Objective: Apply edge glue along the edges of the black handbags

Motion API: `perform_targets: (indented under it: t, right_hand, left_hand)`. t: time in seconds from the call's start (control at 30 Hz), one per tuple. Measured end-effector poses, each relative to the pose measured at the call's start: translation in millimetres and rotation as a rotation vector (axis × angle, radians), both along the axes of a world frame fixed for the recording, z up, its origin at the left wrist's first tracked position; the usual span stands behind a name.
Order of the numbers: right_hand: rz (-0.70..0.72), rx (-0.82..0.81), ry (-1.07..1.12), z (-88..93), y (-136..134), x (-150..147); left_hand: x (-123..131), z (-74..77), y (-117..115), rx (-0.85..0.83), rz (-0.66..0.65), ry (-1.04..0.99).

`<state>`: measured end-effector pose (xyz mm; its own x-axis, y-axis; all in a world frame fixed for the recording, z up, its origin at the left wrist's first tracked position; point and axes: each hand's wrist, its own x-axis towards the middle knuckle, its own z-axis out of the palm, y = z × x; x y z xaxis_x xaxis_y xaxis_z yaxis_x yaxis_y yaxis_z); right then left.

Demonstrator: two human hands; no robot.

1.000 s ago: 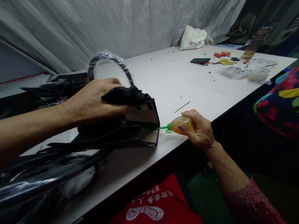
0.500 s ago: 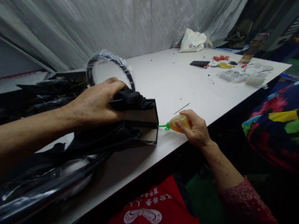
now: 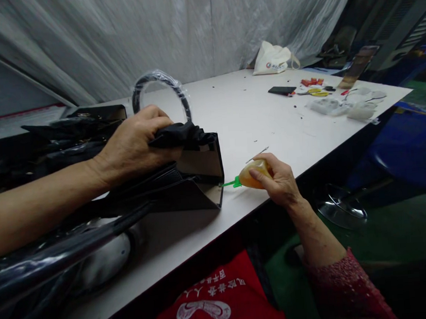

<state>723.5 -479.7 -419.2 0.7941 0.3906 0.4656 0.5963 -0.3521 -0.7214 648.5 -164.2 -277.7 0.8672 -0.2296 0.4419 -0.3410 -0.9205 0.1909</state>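
A black bag [image 3: 171, 194] lies on the white table, its tan inside facing right. My left hand [image 3: 135, 144] grips gathered black cloth at the bag's upper side; its fingertips are partly hidden. In my right hand [image 3: 278, 179] is a squeeze bottle [image 3: 255, 175] of amber liquid, held on its side. The bottle's green nozzle [image 3: 232, 183] points left, with its tip at the bag's right edge, near the inner corner. A wrapped, curved black handle [image 3: 159, 76] stands up behind my left hand.
A thin metal rod [image 3: 257, 155] lies just behind the bottle. More black bags [image 3: 76, 135] are piled at the left. Farther back on the table [image 3: 231, 109] are a white cloth bag [image 3: 272, 59], yellow-handled scissors [image 3: 317, 92], a black case [image 3: 282, 90] and plastic-wrapped pieces [image 3: 328, 106].
The bag's lower flap has opened wider, and the nozzle tip has shifted slightly left and down. A person in colourful clothing at the right has mostly left the view.
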Motion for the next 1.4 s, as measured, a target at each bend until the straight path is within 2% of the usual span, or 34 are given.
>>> perform_targets:
  t: [0.13, 0.3, 0.5, 0.73, 0.9, 1.03, 1.2, 1.4]
  right_hand:
    - [-0.079, -0.004, -0.078, -2.3, -0.3, 1.7]
    - [0.000, -0.027, 0.003, -2.7, -2.1, -0.1]
    - [-0.081, 0.010, -0.083, -5.1, 2.0, -1.1]
    - [-0.002, 0.001, 0.042, -6.2, 1.7, -0.5]
    - [-0.064, -0.019, -0.048, -5.9, 1.2, 1.0]
    - [0.009, -0.033, 0.023, -2.7, 0.0, -0.2]
    - [-0.060, -0.013, -0.036, -2.2, -1.8, -1.4]
    - [0.045, -0.009, -0.039, -4.1, -5.9, -5.6]
  left_hand:
    - [2.2, -0.1, -2.0, -0.002, 0.020, 0.004]
    - [4.2, -1.9, -1.0, -0.014, 0.011, 0.004]
    - [6.6, -3.9, 0.5, -0.025, 0.024, 0.017]
    - [6.2, -4.2, 0.0, -0.045, 0.011, 0.029]
    - [5.5, -3.2, -2.1, -0.067, -0.002, 0.025]
    - [5.0, -2.9, -4.2, -0.068, 0.005, 0.017]
    - [5.5, -3.3, -5.7, -0.078, -0.003, 0.016]
    - [5.7, -3.9, -4.8, -0.082, -0.003, 0.014]
